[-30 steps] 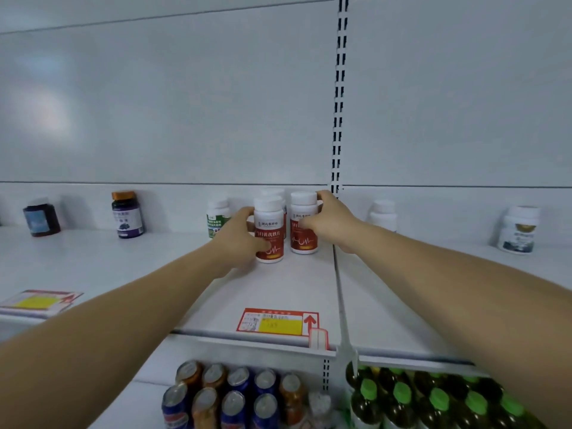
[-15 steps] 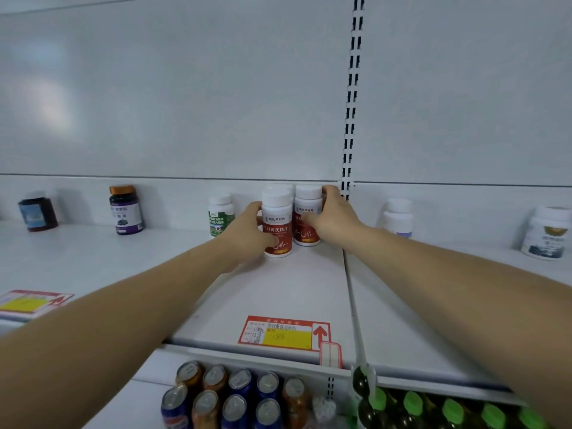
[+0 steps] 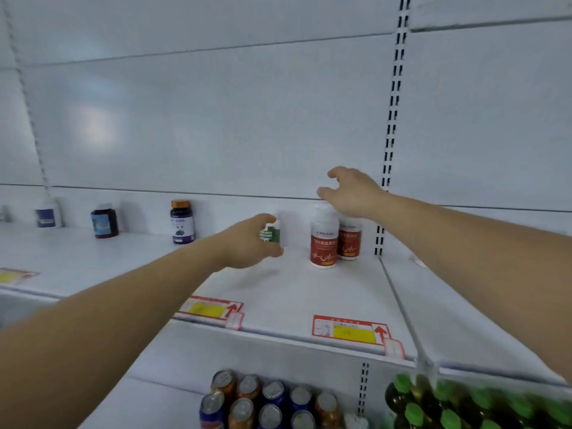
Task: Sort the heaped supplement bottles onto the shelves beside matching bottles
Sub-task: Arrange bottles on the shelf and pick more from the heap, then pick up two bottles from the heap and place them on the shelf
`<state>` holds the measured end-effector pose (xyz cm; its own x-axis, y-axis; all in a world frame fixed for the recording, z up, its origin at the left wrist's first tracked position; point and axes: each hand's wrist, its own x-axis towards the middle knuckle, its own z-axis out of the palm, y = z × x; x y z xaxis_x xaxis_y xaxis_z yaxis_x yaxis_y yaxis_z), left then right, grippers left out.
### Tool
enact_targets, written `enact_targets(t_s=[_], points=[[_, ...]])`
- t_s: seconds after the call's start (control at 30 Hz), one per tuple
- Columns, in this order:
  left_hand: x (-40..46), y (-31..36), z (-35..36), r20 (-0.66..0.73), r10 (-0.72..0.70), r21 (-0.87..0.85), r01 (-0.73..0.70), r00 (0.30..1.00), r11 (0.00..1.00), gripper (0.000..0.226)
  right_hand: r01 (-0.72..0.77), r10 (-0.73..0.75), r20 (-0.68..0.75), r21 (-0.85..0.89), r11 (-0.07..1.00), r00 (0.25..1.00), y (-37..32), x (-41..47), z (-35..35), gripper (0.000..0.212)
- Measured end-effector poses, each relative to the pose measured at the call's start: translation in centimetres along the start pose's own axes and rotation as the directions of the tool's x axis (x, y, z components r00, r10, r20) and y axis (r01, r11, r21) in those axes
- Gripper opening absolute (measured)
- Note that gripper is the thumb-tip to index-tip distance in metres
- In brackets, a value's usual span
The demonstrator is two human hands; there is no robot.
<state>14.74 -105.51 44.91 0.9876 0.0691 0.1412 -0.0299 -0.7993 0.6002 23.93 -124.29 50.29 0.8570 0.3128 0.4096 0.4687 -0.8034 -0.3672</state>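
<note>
Two white-capped plastic bottles with red labels [image 3: 323, 243] stand upright, touching, on the white metal shelf [image 3: 288, 289]; above their caps the right hand [image 3: 353, 193] hovers, fingers loosely spread, holding nothing; just left of them the left hand [image 3: 247, 243] grips a small green-labelled white bottle [image 3: 271, 233]

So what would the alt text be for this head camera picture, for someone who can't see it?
Two bare arms reach over a white shop shelf: the left hand is at a green-labelled bottle, and the right hand hovers open above two red-labelled bottles. Three darker bottles stand further left; drink cans and green-capped bottles fill the shelf below.
</note>
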Motion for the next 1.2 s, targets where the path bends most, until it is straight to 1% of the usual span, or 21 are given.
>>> enact_targets(t_s=[0.1,0.2,0.3,0.4,0.5,0.57,0.63,0.7,0.77,0.87,1.0,1.07,1.2], points=[[-4.8,-3.4,-4.2,-0.027,-0.005,0.186,0.01,1.0,0.983,0.065,0.117,-0.113,0.096,-0.044,0.992,0.989,-7.1,-1.2,2.2,0.063],[-10.7,-8.6,-8.9,-0.066,-0.057,0.279,0.074,0.996,0.957,0.064,0.241,-0.233,0.18,-0.025,0.97,0.956,-15.8,-2.9,6.5,0.061],[-17.2,-15.1,-13.3,-0.105,-0.126,0.346,0.155,0.987,0.925,0.065,0.372,-0.362,0.245,0.002,0.928,0.9,-25.6,-4.9,11.5,0.06],[-24.4,-21.6,-17.4,-0.162,-0.232,0.387,0.278,0.959,0.879,0.065,0.495,-0.492,0.289,0.068,0.866,0.821,-35.9,-7.7,16.5,0.06],[-31.1,-27.8,-20.5,-0.198,-0.332,0.435,0.386,0.922,0.813,0.064,0.588,-0.607,0.338,0.17,0.791,0.719,-45.2,-11.1,21.1,0.062],[-34.5,-31.9,-22.0,-0.206,-0.402,0.439,0.451,0.892,0.777,0.065,0.627,-0.668,0.362,0.241,0.741,0.65,-50.3,-13.3,24.4,0.06],[-37.0,-35.8,-23.0,-0.202,-0.474,0.435,0.512,0.857,0.741,0.066,0.64,-0.698,0.403,0.291,0.711,0.592,-54.2,-14.9,28.3,0.058],[-38.6,-39.8,-23.7,-0.2,-0.52,0.424,0.552,0.83,0.718,0.067,0.646,-0.701,0.453,0.301,0.701,0.55,-57.0,-15.5,32.5,0.056],[-39.3,-43.6,-24.3,-0.19,-0.552,0.422,0.575,0.812,0.701,0.067,0.639,-0.681,0.499,0.288,0.713,0.535,-58.7,-15.2,36.9,0.056],[-38.5,-49.7,-25.2,-0.161,-0.593,0.425,0.598,0.789,0.68,0.065,0.584,-0.622,0.556,0.275,0.764,0.551,-60.1,-12.9,43.7,0.054],[-35.1,-58.3,-26.3,-0.132,-0.617,0.421,0.607,0.776,0.674,0.065,0.506,-0.544,0.618,0.26,0.822,0.568,-61.5,-8.5,52.6,0.049],[-33.3,-62.5,-27.0,-0.106,-0.628,0.412,0.609,0.771,0.678,0.066,0.467,-0.489,0.651,0.225,0.855,0.581,-61.9,-6.4,56.3,0.049],[-29.9,-70.0,-28.6,-0.012,-0.662,0.352,0.622,0.75,0.699,0.067,0.327,-0.376,0.712,0.214,0.921,0.593,-61.9,-3.0,62.4,0.064]])
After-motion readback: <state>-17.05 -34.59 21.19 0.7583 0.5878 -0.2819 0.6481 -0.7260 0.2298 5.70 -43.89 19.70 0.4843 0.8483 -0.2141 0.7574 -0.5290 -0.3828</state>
